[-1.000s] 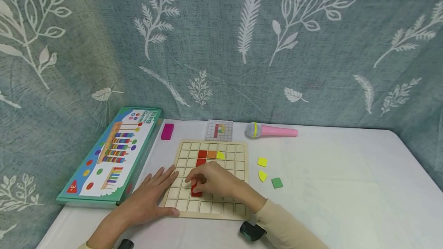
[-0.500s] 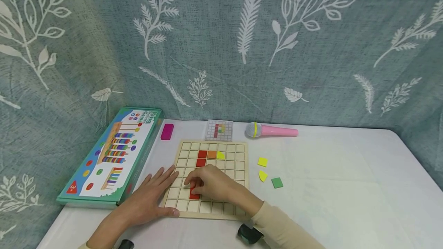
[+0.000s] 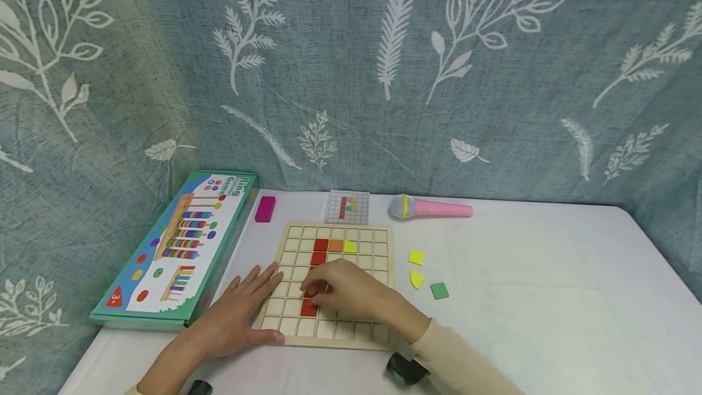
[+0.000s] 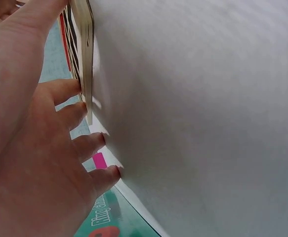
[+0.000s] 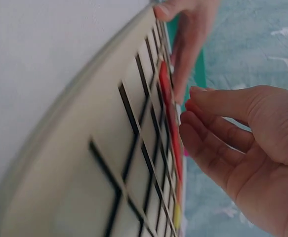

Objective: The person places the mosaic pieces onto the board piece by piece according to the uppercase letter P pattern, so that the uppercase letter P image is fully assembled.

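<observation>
A wooden grid board lies on the table with a column of red square tiles, an orange tile and a yellow tile near its top. Over the lower part of the red column, my right hand pinches a small red tile between thumb and fingers; the hand hides most of it. Just below its fingertips sits another red tile in the grid. My left hand rests along the board's left edge, its fingers spread and thumb at the near corner.
Right of the board lie a yellow square, a yellow curved piece and a green square. Behind it are a pattern card and a pink toy microphone. A magenta block and a game box stand left.
My right hand dipped slightly left, then moved back to the right and a little up. The lowest red tile now sits slightly lower and further left. My left hand stays put.
</observation>
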The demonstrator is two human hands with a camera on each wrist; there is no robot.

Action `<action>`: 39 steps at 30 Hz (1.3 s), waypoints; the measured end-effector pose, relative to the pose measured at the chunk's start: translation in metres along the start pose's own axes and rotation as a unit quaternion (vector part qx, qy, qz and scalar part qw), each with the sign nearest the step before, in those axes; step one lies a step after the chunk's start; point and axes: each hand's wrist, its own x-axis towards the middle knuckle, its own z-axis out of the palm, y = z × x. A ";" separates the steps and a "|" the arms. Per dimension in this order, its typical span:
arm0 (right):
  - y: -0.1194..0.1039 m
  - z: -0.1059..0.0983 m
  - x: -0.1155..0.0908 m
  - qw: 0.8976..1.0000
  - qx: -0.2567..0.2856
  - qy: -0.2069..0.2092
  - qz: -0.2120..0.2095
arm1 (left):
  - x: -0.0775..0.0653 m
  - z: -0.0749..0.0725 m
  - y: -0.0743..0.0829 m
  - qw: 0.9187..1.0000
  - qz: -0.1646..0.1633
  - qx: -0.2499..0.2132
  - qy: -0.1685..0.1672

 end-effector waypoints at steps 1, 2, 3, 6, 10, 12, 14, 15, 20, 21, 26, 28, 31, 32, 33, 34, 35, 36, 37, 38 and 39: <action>0.002 -0.003 -0.003 1.000 -0.001 0.003 0.002 | 0.000 0.000 0.000 1.000 0.000 0.000 0.000; 0.004 -0.006 -0.006 1.000 -0.001 0.006 0.004 | 0.000 0.001 0.000 1.000 -0.002 0.000 -0.001; 0.006 -0.009 -0.010 1.000 -0.001 0.011 0.006 | 0.000 0.001 0.000 1.000 -0.002 0.000 -0.001; 0.015 -0.020 -0.024 1.000 0.011 0.023 0.019 | 0.001 0.000 0.000 1.000 -0.006 -0.001 -0.003; 0.028 -0.033 -0.045 0.998 0.030 0.045 0.036 | 0.000 0.000 -0.001 1.000 -0.006 -0.005 -0.005; 0.035 -0.038 -0.055 0.997 0.033 0.058 0.041 | 0.000 0.000 -0.001 1.000 -0.005 -0.006 -0.005; 0.041 -0.044 -0.065 0.996 0.034 0.069 0.045 | 0.000 0.000 -0.002 1.000 -0.006 -0.007 -0.005; 0.045 -0.047 -0.070 0.996 0.035 0.074 0.046 | -0.001 0.000 -0.002 1.000 -0.005 -0.008 -0.005; 0.061 -0.059 -0.096 0.993 0.030 0.095 0.059 | -0.001 0.001 -0.003 1.000 -0.002 -0.009 -0.003; 0.064 -0.061 -0.102 0.993 0.027 0.097 0.064 | -0.001 0.001 -0.003 1.000 -0.001 -0.009 -0.002; 0.077 -0.065 -0.126 0.991 0.006 0.095 0.092 | 0.000 0.001 -0.004 1.000 0.004 -0.006 0.000; 0.081 -0.066 -0.133 0.991 -0.003 0.089 0.100 | 0.000 0.001 -0.004 1.000 0.003 -0.008 -0.001; 0.085 -0.067 -0.140 0.991 -0.009 0.079 0.104 | 0.000 0.001 -0.004 1.000 -0.001 -0.013 -0.002; 0.085 -0.068 -0.142 0.992 -0.008 0.076 0.105 | 0.000 0.001 -0.004 1.000 -0.002 -0.014 -0.003; 0.086 -0.068 -0.144 0.992 -0.007 0.073 0.105 | 0.000 0.001 -0.004 1.000 -0.003 -0.015 -0.003; 0.086 -0.068 -0.145 0.992 -0.005 0.071 0.105 | 0.000 0.001 -0.004 1.000 -0.003 -0.015 -0.003; 0.086 -0.068 -0.147 0.992 -0.003 0.069 0.105 | 0.000 0.001 -0.004 1.000 -0.003 -0.015 -0.003; 0.087 -0.069 -0.148 0.992 -0.002 0.069 0.106 | 0.000 0.001 -0.004 1.000 -0.002 -0.015 -0.003; 0.087 -0.068 -0.149 0.992 -0.002 0.068 0.106 | 0.000 0.002 -0.005 1.000 -0.001 -0.016 -0.003; 0.087 -0.068 -0.150 0.992 -0.003 0.068 0.106 | 0.001 0.002 -0.005 1.000 -0.001 -0.016 -0.003; 0.087 -0.068 -0.150 0.992 -0.004 0.069 0.106 | 0.001 0.002 -0.005 1.000 0.001 -0.016 -0.003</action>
